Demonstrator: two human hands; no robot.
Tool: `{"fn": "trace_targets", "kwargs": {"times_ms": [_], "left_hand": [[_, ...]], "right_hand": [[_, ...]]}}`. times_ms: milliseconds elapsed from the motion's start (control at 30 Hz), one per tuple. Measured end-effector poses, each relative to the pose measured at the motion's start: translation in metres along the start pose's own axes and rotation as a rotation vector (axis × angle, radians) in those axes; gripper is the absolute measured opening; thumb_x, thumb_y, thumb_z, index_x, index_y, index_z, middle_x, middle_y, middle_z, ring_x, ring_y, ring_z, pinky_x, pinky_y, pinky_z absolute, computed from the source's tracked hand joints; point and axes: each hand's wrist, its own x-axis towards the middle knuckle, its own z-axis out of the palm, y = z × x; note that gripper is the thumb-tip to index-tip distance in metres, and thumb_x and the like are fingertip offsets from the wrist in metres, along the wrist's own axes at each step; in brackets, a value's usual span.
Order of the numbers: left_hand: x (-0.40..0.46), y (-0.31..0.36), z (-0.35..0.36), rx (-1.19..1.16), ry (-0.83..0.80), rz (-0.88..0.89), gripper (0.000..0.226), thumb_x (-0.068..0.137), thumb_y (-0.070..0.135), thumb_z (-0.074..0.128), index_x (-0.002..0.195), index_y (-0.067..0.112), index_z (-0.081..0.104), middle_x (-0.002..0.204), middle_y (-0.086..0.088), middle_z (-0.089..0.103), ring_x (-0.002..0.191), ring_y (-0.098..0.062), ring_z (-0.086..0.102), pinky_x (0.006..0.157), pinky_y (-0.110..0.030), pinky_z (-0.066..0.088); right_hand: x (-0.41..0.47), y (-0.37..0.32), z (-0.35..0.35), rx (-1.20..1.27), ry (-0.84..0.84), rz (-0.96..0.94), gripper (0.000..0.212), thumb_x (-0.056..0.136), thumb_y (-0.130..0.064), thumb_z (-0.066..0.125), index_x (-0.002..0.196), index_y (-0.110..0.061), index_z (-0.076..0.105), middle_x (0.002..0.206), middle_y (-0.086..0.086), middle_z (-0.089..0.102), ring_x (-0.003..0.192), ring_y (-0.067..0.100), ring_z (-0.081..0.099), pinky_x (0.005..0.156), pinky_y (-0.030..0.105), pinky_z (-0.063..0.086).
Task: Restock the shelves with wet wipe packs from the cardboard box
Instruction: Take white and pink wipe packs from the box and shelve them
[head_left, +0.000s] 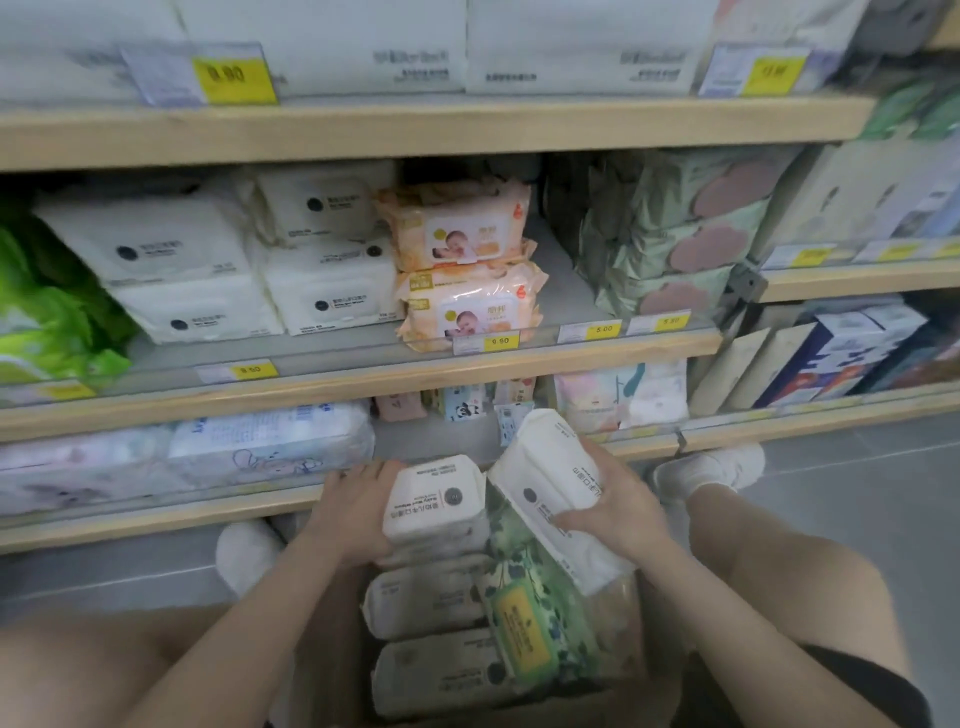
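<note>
A cardboard box (332, 670) stands between my knees, filled with white wet wipe packs (431, 597) and a green leafy pack with a yellow label (524, 629). My left hand (353, 514) grips a white pack (439, 506) at the box's top. My right hand (618, 506) holds another white pack (550, 462), tilted, lifted above the box. Matching white packs (322, 291) are stacked on the middle shelf (363, 379), beside orange baby wipe packs (467, 296).
Green-grey packs (670, 249) stand right of a bare gap on the middle shelf. Bright green packs (47, 312) lie at far left. The lower shelf (156, 514) carries pale tissue packs. My white shoes (706, 467) rest beside the box on the grey floor.
</note>
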Motion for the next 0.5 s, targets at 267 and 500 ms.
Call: {"fn": "trace_targets", "kwargs": {"times_ms": [267,500], "left_hand": [[-0.050,-0.057,-0.100,0.035,0.073,-0.066,0.104,0.046,0.063,0.058,0.138,0.027,0.027,0.137,0.002,0.042,0.125,-0.020,0.039,0.093,-0.037,0.028],[-0.087,-0.137,-0.117,-0.035,0.147,-0.183,0.096,0.047,0.044,0.078,0.131,0.032,0.031,0.129,0.005,0.049,0.117,-0.021,0.045,0.095,-0.038,0.031]], "right_hand": [[0.002,-0.093,-0.030,-0.132,0.040,-0.320,0.104,0.053,-0.045,0.082,0.141,-0.042,0.027,0.132,-0.001,0.051,0.116,0.020,0.049,0.091,0.040,0.047],[0.023,-0.196,-0.018,-0.348,0.090,-0.586,0.105,0.058,-0.049,0.081,0.144,-0.039,0.023,0.130,0.003,0.049,0.118,0.025,0.047,0.090,0.038,0.043]]}}
